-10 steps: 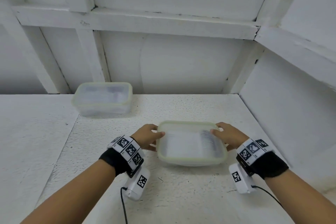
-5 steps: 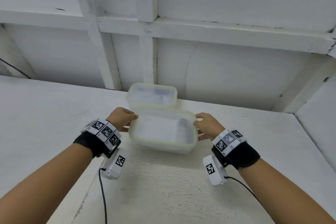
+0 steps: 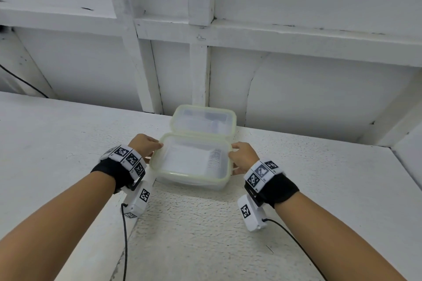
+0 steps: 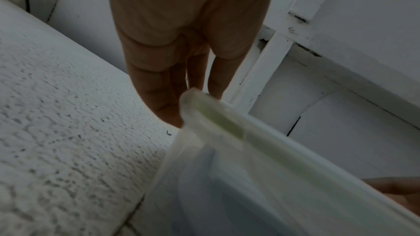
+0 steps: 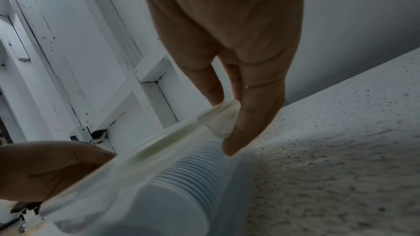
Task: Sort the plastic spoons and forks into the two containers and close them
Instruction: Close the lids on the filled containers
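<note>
1. Near container (image 3: 194,162): rounded-rectangular box of translucent, frosted plastic, lid on, with a pale yellow-green seal band round the rim. It sits between the two hands over the desk (image 3: 68,134); whether its base touches the surface cannot be told.
2. Contents: a stack of nested white plastic cutlery (image 5: 193,173) shows through the wall as a row of fine parallel ridges, toward the box's right end; spoons or forks cannot be told.
3. Far container (image 3: 203,121): same shape and material, lidded, just behind the near one and close to the wall; contents are a blur through the lid.
4. Desk: white, rough, pebbled coating with small dark specks.
5. Wall (image 3: 296,89): white painted panels framed by flat white battens, chipped in places.
6. Left hand (image 3: 145,143): clasps the left end of the near container, fingers curled down over the rim edge, thumb on the near side against the lid. Forearm reaches forward, wrist raised.
7. Right hand (image 3: 243,155): clasps the right end, fingers curled over the rim corner, thumb pressed to the lid edge. Forearm mirrors the left.
8. Wrist gear: black bands (image 3: 278,187) carrying black-and-white square markers, a white camera unit below each, cables trailing back.
</note>
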`<action>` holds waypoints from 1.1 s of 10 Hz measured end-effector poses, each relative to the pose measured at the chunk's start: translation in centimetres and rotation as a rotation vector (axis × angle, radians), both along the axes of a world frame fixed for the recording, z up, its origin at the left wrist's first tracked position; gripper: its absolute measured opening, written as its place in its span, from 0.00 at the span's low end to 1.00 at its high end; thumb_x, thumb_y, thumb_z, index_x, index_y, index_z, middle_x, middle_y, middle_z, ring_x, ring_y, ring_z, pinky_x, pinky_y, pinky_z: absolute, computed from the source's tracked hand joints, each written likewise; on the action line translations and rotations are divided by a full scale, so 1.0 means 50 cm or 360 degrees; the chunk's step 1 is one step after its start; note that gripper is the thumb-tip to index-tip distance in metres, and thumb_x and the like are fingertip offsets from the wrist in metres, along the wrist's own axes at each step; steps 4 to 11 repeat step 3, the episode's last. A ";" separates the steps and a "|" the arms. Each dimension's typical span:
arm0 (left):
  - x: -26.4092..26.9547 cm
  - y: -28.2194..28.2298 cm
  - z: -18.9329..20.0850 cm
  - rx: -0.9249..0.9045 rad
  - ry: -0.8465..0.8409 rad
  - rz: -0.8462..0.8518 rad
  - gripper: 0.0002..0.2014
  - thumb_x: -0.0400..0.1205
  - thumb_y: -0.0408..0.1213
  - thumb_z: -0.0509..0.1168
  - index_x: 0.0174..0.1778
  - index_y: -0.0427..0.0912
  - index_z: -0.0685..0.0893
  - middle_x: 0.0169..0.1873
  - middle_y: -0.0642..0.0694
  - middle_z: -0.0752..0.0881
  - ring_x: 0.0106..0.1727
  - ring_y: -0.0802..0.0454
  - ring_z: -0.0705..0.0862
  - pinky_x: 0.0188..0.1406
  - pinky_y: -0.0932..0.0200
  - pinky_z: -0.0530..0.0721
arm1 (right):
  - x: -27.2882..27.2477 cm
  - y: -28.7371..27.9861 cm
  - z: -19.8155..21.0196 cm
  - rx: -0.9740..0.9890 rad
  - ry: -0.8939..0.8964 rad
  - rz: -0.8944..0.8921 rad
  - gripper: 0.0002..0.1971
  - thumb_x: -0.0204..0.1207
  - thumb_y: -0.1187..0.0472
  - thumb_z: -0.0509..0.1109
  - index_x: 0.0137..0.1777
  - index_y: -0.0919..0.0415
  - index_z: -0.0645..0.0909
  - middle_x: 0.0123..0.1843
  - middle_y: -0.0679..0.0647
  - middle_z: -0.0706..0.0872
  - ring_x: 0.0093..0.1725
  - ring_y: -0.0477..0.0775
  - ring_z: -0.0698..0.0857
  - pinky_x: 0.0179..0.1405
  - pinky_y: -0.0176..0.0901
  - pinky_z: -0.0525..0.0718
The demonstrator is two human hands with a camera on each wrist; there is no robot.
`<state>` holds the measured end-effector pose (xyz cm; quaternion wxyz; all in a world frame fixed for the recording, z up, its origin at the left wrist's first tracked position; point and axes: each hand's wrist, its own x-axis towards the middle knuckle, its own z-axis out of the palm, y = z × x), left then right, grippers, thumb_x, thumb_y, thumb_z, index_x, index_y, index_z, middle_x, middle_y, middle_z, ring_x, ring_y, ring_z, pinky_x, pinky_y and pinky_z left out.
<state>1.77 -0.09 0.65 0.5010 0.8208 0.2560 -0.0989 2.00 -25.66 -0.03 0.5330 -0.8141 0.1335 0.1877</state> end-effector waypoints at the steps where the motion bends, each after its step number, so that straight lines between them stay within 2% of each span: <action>1: 0.000 0.002 -0.004 -0.0018 -0.0005 0.0008 0.14 0.81 0.31 0.66 0.60 0.29 0.83 0.56 0.32 0.84 0.52 0.38 0.82 0.52 0.47 0.83 | -0.004 -0.002 0.000 -0.0011 0.0005 0.0004 0.20 0.79 0.70 0.58 0.70 0.61 0.75 0.65 0.61 0.81 0.58 0.68 0.84 0.45 0.60 0.89; 2: 0.007 0.006 -0.013 -0.0042 -0.0003 -0.0017 0.15 0.81 0.32 0.66 0.61 0.29 0.82 0.57 0.33 0.84 0.51 0.40 0.82 0.50 0.49 0.82 | 0.000 -0.001 0.000 -0.0033 0.0022 0.0026 0.21 0.79 0.69 0.59 0.72 0.61 0.72 0.67 0.61 0.79 0.58 0.67 0.84 0.45 0.59 0.89; 3: 0.005 0.003 -0.007 -0.0038 -0.0009 -0.0029 0.15 0.81 0.33 0.65 0.63 0.29 0.81 0.58 0.33 0.84 0.53 0.40 0.82 0.53 0.48 0.82 | -0.005 -0.006 0.010 -0.0096 0.0015 0.0098 0.22 0.81 0.65 0.59 0.75 0.59 0.69 0.70 0.60 0.77 0.62 0.64 0.82 0.55 0.58 0.86; 11: 0.005 0.003 -0.007 -0.0038 -0.0009 -0.0029 0.15 0.81 0.33 0.65 0.63 0.29 0.81 0.58 0.33 0.84 0.53 0.40 0.82 0.53 0.48 0.82 | -0.005 -0.006 0.010 -0.0096 0.0015 0.0098 0.22 0.81 0.65 0.59 0.75 0.59 0.69 0.70 0.60 0.77 0.62 0.64 0.82 0.55 0.58 0.86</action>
